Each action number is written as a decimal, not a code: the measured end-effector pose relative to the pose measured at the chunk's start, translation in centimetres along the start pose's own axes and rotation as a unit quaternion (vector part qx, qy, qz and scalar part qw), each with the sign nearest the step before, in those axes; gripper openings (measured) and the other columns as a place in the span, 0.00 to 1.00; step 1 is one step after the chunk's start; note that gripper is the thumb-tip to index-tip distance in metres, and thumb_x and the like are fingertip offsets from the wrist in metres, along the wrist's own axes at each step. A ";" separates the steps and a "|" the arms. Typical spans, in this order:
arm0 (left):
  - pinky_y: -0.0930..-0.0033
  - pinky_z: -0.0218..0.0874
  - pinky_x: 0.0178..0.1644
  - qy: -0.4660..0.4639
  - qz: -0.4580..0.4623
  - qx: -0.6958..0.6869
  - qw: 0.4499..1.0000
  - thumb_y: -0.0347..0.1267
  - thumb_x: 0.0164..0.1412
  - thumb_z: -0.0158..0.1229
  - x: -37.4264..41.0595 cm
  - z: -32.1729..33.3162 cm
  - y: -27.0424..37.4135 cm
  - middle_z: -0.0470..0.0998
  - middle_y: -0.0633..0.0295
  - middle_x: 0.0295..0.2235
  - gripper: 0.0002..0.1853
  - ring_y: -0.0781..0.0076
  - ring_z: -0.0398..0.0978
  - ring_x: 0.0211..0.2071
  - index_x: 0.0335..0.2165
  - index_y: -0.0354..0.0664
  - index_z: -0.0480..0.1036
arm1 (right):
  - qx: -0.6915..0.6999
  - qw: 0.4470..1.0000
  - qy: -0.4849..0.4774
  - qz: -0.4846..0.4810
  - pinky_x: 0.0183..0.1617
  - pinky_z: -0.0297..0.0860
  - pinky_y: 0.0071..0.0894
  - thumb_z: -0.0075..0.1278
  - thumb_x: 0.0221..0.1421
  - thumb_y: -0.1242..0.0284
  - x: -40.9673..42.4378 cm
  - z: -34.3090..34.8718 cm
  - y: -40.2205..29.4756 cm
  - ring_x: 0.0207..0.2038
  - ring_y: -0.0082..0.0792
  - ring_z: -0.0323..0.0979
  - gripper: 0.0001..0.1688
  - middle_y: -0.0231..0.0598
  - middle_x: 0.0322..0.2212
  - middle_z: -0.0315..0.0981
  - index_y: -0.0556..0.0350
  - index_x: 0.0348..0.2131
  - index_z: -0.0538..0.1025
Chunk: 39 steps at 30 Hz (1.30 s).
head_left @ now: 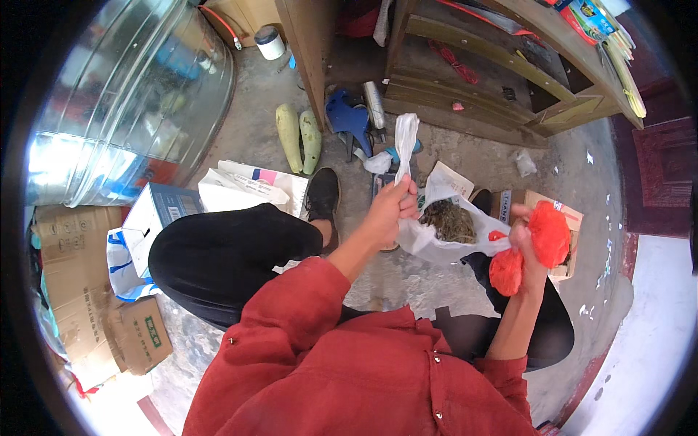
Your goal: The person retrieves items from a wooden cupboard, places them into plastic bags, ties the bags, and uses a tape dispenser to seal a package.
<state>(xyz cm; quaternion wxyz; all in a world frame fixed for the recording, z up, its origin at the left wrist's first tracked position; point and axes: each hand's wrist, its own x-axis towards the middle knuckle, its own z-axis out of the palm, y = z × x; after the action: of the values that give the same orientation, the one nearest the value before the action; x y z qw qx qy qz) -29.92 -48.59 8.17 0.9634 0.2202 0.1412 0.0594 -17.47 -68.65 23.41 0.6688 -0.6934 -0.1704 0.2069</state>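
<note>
My left hand grips one handle of a white plastic bag, and the bunched handle end sticks up above the fist. Inside the bag's open mouth lies a clump of dried, brownish-green plant matter. On the other side, my right hand, slightly blurred, grasps the bag's opposite edge. Bright red thin plastic, bunched up, bulges on both sides of that hand; whether it holds anything cannot be seen. The bag hangs between my knees, above the concrete floor.
Two pale green gourds lie ahead, near a blue tool-like object. A wooden cabinet stands at the front right. A large shiny metal container occupies the left, with cardboard boxes below it. An open carton sits beyond my right hand.
</note>
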 end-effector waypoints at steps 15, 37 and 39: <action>0.67 0.61 0.30 -0.164 -0.178 0.376 0.894 0.42 0.58 0.52 -0.1 4.5 -1.9 0.75 0.59 0.27 0.21 0.70 0.71 0.26 0.42 0.35 0.70 | -0.031 0.988 -0.088 0.125 0.35 0.66 0.23 0.57 0.52 0.72 1.2 4.9 2.0 0.29 0.20 0.66 0.13 0.28 0.28 0.70 0.58 0.37 0.73; 0.73 0.59 0.25 0.075 -0.026 0.440 0.894 0.45 0.61 0.52 -0.6 3.1 -4.0 0.72 0.70 0.19 0.20 0.81 0.66 0.22 0.28 0.38 0.78 | -0.040 0.954 0.268 -0.126 0.40 0.67 0.26 0.49 0.59 0.73 0.3 -1.7 1.7 0.35 0.26 0.70 0.09 0.33 0.32 0.72 0.60 0.38 0.71; 0.73 0.59 0.27 0.081 -0.026 0.377 0.922 0.45 0.62 0.51 -0.6 3.3 -4.3 0.73 0.69 0.20 0.20 0.81 0.67 0.23 0.29 0.39 0.78 | 0.030 0.963 0.236 -0.125 0.37 0.67 0.24 0.49 0.58 0.74 0.7 -2.6 1.0 0.33 0.24 0.70 0.07 0.32 0.30 0.72 0.60 0.36 0.72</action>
<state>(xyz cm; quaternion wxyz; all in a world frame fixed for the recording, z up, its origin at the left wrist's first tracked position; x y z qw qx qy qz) -29.31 -53.89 9.27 0.7959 0.5574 0.2363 -0.0058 -15.54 -70.58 22.42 0.7308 -0.6757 -0.0870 -0.0427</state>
